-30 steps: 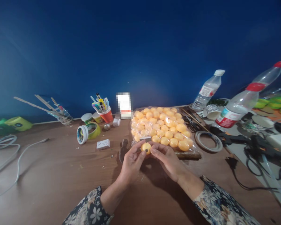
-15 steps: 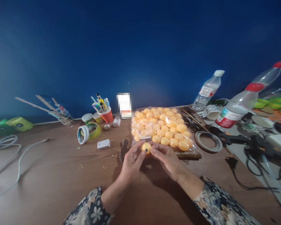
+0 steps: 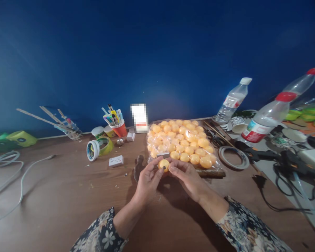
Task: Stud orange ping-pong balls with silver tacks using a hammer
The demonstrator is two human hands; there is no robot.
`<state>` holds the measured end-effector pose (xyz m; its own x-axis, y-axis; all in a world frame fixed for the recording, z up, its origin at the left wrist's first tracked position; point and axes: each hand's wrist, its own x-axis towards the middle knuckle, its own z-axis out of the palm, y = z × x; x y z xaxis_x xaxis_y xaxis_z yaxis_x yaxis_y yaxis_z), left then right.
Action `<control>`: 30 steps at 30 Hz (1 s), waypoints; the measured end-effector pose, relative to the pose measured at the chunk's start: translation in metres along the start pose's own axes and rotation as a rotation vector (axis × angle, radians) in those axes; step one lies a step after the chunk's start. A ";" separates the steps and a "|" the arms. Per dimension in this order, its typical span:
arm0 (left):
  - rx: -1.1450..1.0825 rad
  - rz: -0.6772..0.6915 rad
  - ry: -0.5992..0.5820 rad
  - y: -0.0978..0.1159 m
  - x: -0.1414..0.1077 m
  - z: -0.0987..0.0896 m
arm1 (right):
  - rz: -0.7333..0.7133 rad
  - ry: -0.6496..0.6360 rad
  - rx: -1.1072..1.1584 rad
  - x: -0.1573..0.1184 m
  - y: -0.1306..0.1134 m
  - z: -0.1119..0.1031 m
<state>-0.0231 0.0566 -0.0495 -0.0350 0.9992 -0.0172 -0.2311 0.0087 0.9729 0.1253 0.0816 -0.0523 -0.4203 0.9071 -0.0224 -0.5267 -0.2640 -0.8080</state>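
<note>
A small yellow ball (image 3: 163, 164) with a dark spot on its near side is held up over the brown table (image 3: 76, 196). My left hand (image 3: 148, 176) grips it between thumb and fingers from the left. From the right, my right hand (image 3: 186, 176) pinches at the ball's edge, its thumb and index finger pressed together. Just behind the hands lies a clear plastic bag (image 3: 182, 143) full of similar yellow balls. A small grey-white box (image 3: 163, 154) sits at the bag's front edge, partly behind my fingers.
Tape rolls (image 3: 105, 146), a white box (image 3: 116, 161) and a red cup of pens (image 3: 119, 129) stand left. A brown stick (image 3: 211, 174) lies before the bag. At right are scissors (image 3: 217, 140), a grey ring (image 3: 233, 158), bottles (image 3: 233, 99), black glue guns (image 3: 286, 161) and a black plug (image 3: 259, 182).
</note>
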 end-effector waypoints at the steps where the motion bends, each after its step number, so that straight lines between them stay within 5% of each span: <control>1: 0.006 -0.001 0.000 0.000 0.000 0.000 | -0.001 -0.001 -0.001 0.000 0.000 0.000; 30: 0.022 -0.005 0.002 0.004 0.000 0.001 | -0.002 -0.025 -0.010 0.000 -0.001 -0.001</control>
<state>-0.0228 0.0563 -0.0456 -0.0362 0.9991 -0.0226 -0.2103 0.0145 0.9775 0.1266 0.0818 -0.0519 -0.4374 0.8992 -0.0065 -0.5199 -0.2588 -0.8141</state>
